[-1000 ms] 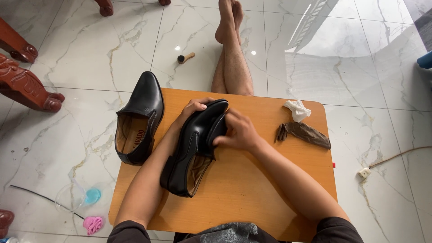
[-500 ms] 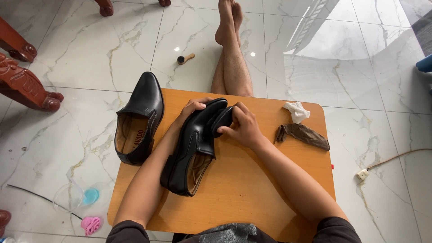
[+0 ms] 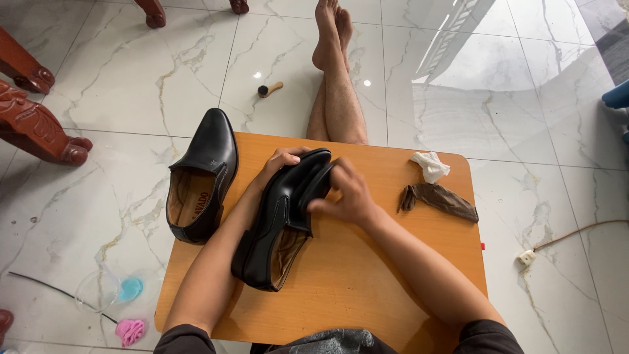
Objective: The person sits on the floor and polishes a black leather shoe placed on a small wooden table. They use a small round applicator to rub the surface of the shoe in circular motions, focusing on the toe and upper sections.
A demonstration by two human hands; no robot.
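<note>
Shoe (image 3: pixel 278 223), black leather, lies on its side on the desk (image 3: pixel 367 275), toe pointing away from the person, opening turned toward the lower right so the tan lining shows.

Left hand (image 3: pixel 278 162) cups the toe from the far side, fingers curled over the leather; this looks like a bracing grip, keeping the shoe steady under pressure from the other hand.

Right hand (image 3: pixel 347 193) presses a dark pad or brush (image 3: pixel 321 183) against the upper near the toe. Fingers are closed around it, thumb on the near edge. What the pad is made of cannot be told.

Tilting the shoe on its side puts the flank of the upper face-up, within easy reach of the right hand.

Second shoe (image 3: pixel 196 177) sits upright at the desk's left edge, partly overhanging it, well apart from the hands.

White rag (image 3: pixel 429 165) and a brown crumpled cloth (image 3: pixel 440 196) lie at the right side of the desk, near the right forearm but not touching it.

Small brush (image 3: pixel 269 88) lies on the marble floor (image 3: pixel 511 105) beyond the desk, beside the person's outstretched legs (image 3: pixel 337 92). Clear lid, blue and pink bits on the floor at lower left. Carved wooden furniture legs (image 3: pixel 39 128) at far left.
</note>
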